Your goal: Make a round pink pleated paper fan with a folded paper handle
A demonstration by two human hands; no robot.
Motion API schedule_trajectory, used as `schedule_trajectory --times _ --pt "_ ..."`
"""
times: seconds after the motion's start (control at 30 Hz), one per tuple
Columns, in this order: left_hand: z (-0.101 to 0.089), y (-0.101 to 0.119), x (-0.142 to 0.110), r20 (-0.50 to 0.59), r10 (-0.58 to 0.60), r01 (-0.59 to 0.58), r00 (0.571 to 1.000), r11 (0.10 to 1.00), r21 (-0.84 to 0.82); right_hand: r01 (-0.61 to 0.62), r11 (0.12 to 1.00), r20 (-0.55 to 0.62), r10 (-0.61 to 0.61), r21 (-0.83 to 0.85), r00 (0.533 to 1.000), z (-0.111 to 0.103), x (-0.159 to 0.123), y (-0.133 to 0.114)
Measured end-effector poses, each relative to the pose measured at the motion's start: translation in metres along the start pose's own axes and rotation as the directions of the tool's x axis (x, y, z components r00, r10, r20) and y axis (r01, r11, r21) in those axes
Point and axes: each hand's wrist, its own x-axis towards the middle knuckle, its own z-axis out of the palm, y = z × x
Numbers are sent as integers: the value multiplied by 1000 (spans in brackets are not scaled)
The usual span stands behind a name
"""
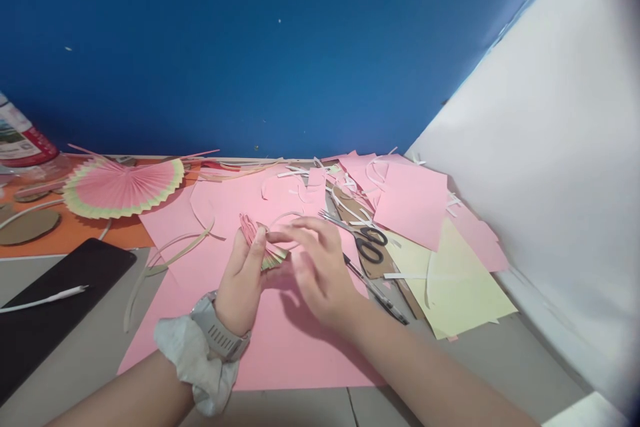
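Observation:
My left hand (246,267) is closed around a small folded paper fan (273,257), pleated in pink with a yellow-green edge. The thumb presses on its pink end. Close beside it, my right hand (320,267) has its fingers apart and slightly bent, with a fingertip reaching the fan near the left thumb. Whether that fingertip touches it, I cannot tell. Under both hands lies a large pink paper sheet (310,360). Black-handled scissors (369,243) rest right of my right hand, and a pen (377,290) lies just below them.
An opened pink and yellow-green paper fan (125,187) lies on orange paper (120,232) at left. A dark phone or tablet (55,307), cardboard discs (30,227) and a bottle (25,137) are there too. Pink sheets (413,197), pale yellow paper (465,293) and thin strips lie right. Blue and white walls stand behind.

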Motion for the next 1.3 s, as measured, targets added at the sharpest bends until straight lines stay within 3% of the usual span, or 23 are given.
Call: schedule_trajectory --times 0.07,0.23,0.43,0.67,0.83,1.03,1.3 --pt "1 1 -3 127 -50 51 991 999 -7 -120 969 7 121 215 993 -6 6 8" --pt "3 -4 -8 415 -207 205 886 977 49 -331 824 300 207 459 931 -13 16 26" --pt "0 -9 -5 519 -283 268 807 958 105 -489 602 407 279 632 870 -10 13 29" --pt "-3 -15 -4 574 -282 245 769 959 143 -551 430 443 331 715 833 -4 11 27" --pt "-4 -21 -4 583 -261 204 770 965 163 -552 391 440 344 736 830 -2 11 25" --pt "-5 -20 -7 582 -236 174 778 972 161 -507 430 404 312 748 860 -3 13 21" --pt "-5 -20 -6 585 -238 248 775 967 66 -468 428 360 312 773 879 -4 11 27"
